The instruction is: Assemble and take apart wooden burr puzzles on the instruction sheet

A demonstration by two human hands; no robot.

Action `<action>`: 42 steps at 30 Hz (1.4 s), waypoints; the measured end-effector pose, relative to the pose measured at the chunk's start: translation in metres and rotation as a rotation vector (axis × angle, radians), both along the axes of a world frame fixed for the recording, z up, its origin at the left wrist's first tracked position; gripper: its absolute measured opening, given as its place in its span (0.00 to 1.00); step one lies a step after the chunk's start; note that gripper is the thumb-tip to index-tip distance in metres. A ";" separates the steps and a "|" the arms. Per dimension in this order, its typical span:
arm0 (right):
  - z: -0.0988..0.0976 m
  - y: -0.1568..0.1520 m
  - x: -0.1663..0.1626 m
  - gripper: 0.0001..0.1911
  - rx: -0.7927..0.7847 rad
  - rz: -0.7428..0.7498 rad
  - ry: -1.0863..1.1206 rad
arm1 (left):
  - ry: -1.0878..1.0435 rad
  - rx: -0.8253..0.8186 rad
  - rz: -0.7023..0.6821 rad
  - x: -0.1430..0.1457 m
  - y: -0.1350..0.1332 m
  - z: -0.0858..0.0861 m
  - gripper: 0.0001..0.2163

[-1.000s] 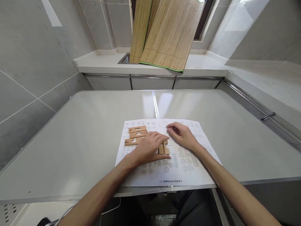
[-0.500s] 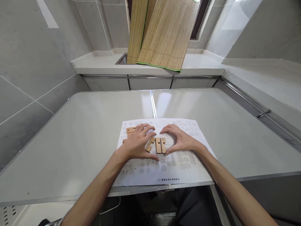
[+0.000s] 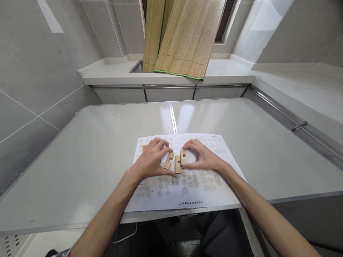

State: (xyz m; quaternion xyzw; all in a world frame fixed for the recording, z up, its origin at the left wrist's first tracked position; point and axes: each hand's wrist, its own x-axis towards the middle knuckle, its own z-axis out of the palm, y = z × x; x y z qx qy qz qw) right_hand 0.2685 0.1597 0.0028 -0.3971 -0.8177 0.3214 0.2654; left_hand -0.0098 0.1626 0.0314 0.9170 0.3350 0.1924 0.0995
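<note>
Broad tabletop [image 3: 66, 171] beyond paper [image 3: 163, 202] edges, left hand [image 3: 148, 159] wide, notched block [image 3: 182, 161] in right hand [image 3: 205, 157].

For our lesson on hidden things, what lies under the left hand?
The printed sheet extends beneath the left hand. One end of a marked wooden piece shows beside it; the hand covers the rest, and anything else there is hidden.

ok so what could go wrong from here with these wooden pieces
The right hand seems to pinch the rightmost notched wooden piece by its ends, so it might slip. That piece sits close beside the middle notched wooden piece, which could get nudged. The left hand arches around the slanted notched wooden piece and might knock it.
</note>
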 end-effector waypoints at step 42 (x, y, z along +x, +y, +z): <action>0.007 0.002 0.007 0.27 -0.658 0.161 0.477 | -0.437 -0.698 0.173 0.029 -0.016 -0.002 0.33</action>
